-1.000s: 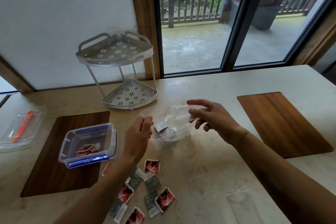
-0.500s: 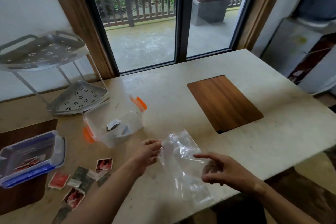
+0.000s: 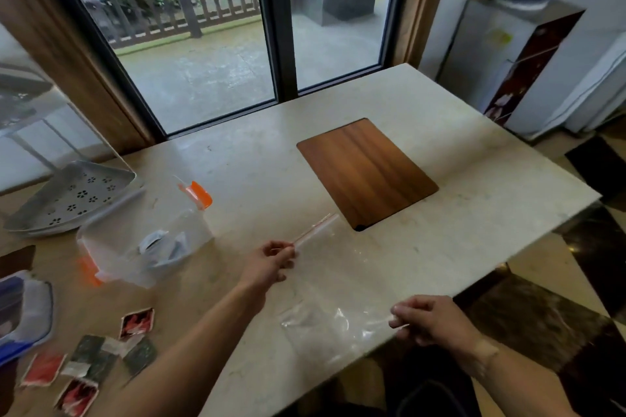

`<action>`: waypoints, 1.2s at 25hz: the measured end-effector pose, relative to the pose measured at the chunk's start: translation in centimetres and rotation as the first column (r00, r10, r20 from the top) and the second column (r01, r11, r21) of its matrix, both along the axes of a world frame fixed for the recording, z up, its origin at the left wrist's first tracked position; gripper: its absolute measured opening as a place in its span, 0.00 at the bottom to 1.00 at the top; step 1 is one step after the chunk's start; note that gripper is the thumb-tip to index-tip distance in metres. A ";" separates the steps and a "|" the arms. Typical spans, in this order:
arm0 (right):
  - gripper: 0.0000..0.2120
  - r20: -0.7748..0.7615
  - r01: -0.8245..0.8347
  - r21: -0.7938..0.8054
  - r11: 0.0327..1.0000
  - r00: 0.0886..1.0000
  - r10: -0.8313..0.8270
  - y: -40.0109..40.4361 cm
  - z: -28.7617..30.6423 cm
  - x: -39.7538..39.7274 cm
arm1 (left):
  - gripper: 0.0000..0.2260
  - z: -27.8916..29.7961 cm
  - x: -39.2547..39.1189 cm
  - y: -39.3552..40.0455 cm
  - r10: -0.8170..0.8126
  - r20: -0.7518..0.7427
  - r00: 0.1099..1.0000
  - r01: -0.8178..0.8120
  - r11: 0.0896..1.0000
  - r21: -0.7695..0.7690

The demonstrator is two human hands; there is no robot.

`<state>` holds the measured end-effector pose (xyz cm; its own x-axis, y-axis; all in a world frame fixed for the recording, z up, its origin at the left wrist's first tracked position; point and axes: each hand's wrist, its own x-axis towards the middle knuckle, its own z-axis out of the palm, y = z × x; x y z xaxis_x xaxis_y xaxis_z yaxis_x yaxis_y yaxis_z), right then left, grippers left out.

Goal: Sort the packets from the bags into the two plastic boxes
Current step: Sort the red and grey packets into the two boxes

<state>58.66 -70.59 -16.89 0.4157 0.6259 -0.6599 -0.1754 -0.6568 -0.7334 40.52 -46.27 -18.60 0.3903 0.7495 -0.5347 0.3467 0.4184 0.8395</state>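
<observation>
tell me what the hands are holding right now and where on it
Both hold one clear plastic bag, which looks empty. The left hand pinches its zip-strip end at a corner; the right hand pinches the opposite, near edge.

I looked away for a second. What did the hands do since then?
Both hands left the orange-clipped box and took hold of the clear plastic bag: left hand pinches its zip edge, right hand its other end, stretching it flat. The packets on the table stayed put.
</observation>
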 end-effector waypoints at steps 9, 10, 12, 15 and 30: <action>0.06 0.108 -0.008 -0.069 0.998 0.994 0.016 -1.7 -4.0 2.1 | 0.03 -3.6 4.0 0.4 -0.175 -0.199 0.964 0.195 0.977 0.083; 0.06 0.157 -0.021 -0.092 0.996 0.987 0.035 -1.8 -4.5 2.3 | 0.04 -4.2 4.3 0.5 -0.206 -0.232 0.951 0.236 0.965 0.113; 0.06 0.249 -0.047 -0.144 0.988 0.965 0.082 -1.7 -5.6 2.7 | 0.04 -5.3 4.9 0.8 -0.263 -0.322 0.909 0.337 0.921 0.197; 0.07 0.357 -0.082 -0.248 0.965 0.918 0.170 -1.4 -7.6 3.2 | 0.02 -6.7 5.5 1.0 -0.325 -0.467 0.823 0.486 0.828 0.279; 0.11 0.549 -0.151 -0.471 0.869 0.722 0.422 0.1 -9.6 2.8 | 0.14 -8.5 5.9 0.5 -0.299 -0.694 0.655 0.703 0.578 0.414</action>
